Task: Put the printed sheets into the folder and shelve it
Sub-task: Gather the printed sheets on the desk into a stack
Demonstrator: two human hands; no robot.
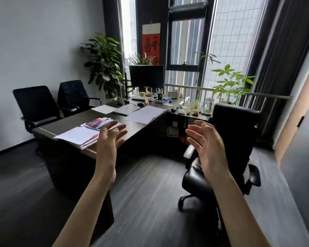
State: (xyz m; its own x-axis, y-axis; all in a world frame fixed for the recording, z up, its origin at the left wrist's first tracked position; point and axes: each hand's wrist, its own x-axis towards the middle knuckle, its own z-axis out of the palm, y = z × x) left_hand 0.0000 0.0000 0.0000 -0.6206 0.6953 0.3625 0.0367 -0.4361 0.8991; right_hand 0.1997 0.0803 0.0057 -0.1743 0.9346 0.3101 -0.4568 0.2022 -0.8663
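Observation:
I stand a step back from a dark desk point(68, 123). On its near corner lies a stack of white printed sheets point(77, 135), with red-and-blue printed material point(95, 123) just behind it. More loose white sheets point(144, 114) lie further along the desk. My left hand point(109, 139) is raised in the air in front of the stack's right edge, palm inward, fingers spread, holding nothing. My right hand point(206, 147) is raised at the same height, fingers apart and empty, in front of the office chair. No folder or shelf can be clearly made out.
A black office chair point(226, 150) stands at the right beside the desk. Two black visitor chairs point(38, 107) stand at the left. On the desk are a monitor point(146, 76), a closed laptop point(126, 109) and a pen cup point(160, 95). Potted plants point(104, 63) line the windows.

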